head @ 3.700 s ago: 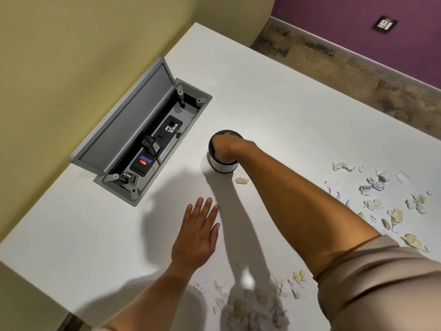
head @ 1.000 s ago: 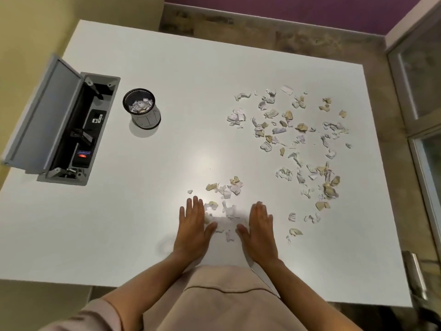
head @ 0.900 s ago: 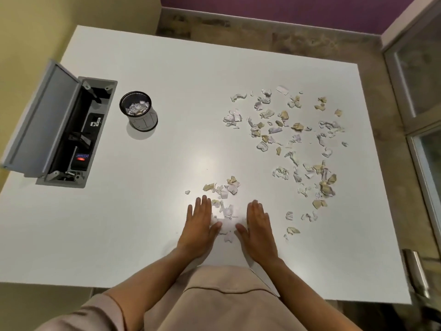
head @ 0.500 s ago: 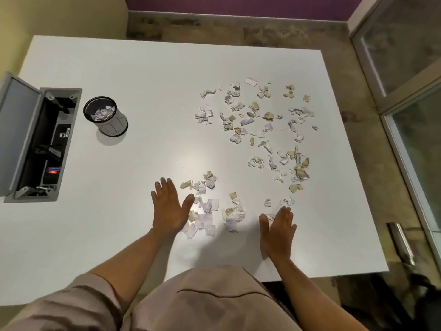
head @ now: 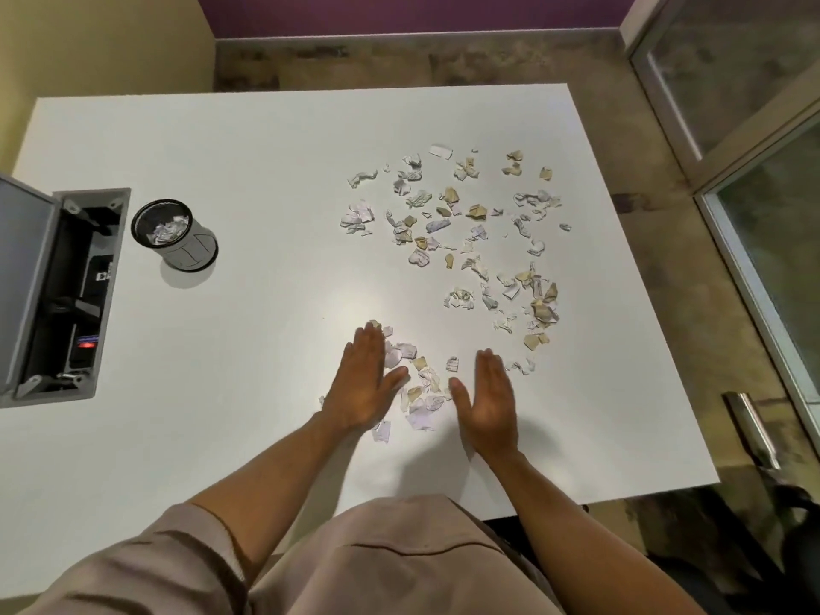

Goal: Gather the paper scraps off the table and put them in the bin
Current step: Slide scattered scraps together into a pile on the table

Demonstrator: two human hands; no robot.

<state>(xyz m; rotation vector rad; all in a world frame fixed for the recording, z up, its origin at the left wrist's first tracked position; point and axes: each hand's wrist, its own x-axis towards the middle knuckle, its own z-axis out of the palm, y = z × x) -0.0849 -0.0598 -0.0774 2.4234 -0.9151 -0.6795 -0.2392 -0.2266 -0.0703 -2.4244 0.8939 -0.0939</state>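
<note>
A small heap of white and tan paper scraps [head: 421, 388] lies on the white table [head: 266, 179] near its front edge. My left hand [head: 364, 383] lies flat on the table to the left of the heap, fingers straight, touching its edge. My right hand [head: 490, 401] stands on its side to the right of the heap, fingers straight, palm facing the scraps. A wider scatter of paper scraps [head: 470, 233] covers the table's right half. The small round bin [head: 175, 235] stands at the left, holding several scraps.
An open grey cable box [head: 57, 295] with a raised lid is sunk in the table's left edge beside the bin. A glass door [head: 763, 170] with a metal handle [head: 750, 428] stands to the right. My beige clothing fills the bottom.
My hands have spread apart from the heap and then closed in again on both sides of it, the right hand turning on edge. The view has shifted to the right.
</note>
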